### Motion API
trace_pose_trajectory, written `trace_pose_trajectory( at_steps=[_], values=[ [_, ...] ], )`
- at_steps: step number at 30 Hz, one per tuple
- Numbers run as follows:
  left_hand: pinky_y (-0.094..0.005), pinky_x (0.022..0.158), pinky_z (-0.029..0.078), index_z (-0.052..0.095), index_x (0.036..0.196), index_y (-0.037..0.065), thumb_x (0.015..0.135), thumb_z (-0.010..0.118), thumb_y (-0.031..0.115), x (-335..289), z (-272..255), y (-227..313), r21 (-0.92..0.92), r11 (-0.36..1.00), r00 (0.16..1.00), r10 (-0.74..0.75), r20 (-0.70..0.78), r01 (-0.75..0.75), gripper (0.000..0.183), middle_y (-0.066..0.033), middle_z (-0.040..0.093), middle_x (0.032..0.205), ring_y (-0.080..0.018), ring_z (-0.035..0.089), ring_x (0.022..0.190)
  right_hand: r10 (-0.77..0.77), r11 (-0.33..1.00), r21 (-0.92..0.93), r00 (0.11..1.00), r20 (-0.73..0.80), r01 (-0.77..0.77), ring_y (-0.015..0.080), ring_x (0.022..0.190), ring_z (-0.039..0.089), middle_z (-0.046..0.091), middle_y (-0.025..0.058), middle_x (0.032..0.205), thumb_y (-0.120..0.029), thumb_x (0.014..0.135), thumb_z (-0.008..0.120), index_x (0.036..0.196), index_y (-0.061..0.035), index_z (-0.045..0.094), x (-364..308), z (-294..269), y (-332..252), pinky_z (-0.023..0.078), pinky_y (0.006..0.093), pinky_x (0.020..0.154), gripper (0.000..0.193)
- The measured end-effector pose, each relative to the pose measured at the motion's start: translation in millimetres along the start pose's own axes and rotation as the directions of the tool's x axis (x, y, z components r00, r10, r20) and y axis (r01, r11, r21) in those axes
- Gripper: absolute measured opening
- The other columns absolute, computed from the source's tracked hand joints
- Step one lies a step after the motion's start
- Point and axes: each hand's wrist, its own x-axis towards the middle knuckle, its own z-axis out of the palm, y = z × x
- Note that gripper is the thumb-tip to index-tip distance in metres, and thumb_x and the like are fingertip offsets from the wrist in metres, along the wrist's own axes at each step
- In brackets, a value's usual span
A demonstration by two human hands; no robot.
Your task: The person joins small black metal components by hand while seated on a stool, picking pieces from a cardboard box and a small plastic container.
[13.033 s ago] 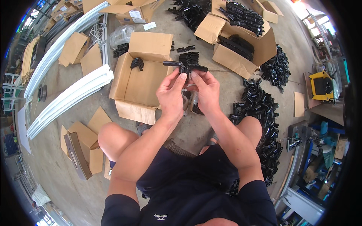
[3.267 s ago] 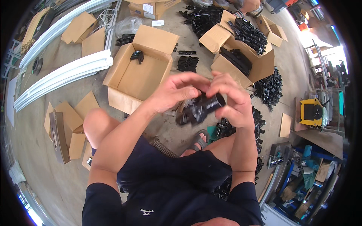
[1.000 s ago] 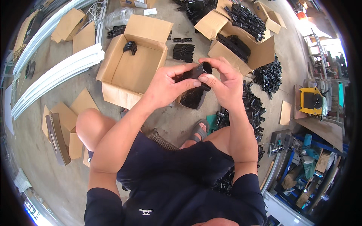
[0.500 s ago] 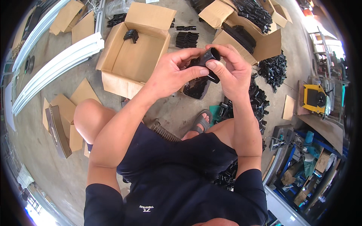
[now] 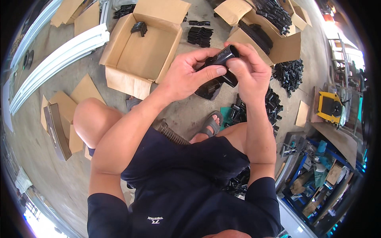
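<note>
Both hands grip one glossy black tube fitting [image 5: 223, 56], held up in front of my knees. Its round open end points up and to the right, and a second black branch shows below the fingers. My left hand [image 5: 189, 75] is closed round its left part, thumb laid along it. Around the right end, my right hand [image 5: 251, 75] is closed, its thumb bent against the tube. Partly hidden below the hands is a small container [image 5: 209, 92] with dark contents. A pile of black fittings [image 5: 274, 105] lies beside my right forearm.
An open cardboard box [image 5: 137, 59] at the far left holds a few black fittings [image 5: 139, 27]. Stacked fittings [image 5: 199, 36] lie on the floor beside it. Another box [image 5: 285, 49] of black parts stands far right. White curved profiles [image 5: 59, 59] are left; a coil spring [image 5: 171, 133] lies between my legs.
Both hands have shifted slightly right with the fitting. The right thumb has slid off the rim and now bends lower against the tube. The view has shifted a little.
</note>
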Motion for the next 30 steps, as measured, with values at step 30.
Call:
trace_pose_trajectory(
  at_steps=[30],
  values=[
    [-0.027,0.078,0.054,0.069,0.121,-0.001,0.086,0.08,0.022,-13,-47,35,0.748,0.628,0.962,-0.002,-0.274,0.214,0.043,-0.0133,0.076,0.101,-0.0115,0.068,0.085,0.398,0.13,-0.857,0.766,0.505,0.498,0.0256,0.115,0.057,0.065,0.0095,0.116,-0.02,0.089,0.057,0.105,-0.0088,0.072,-76,-41,339,0.045,0.0384,0.092,0.024]
  ],
)
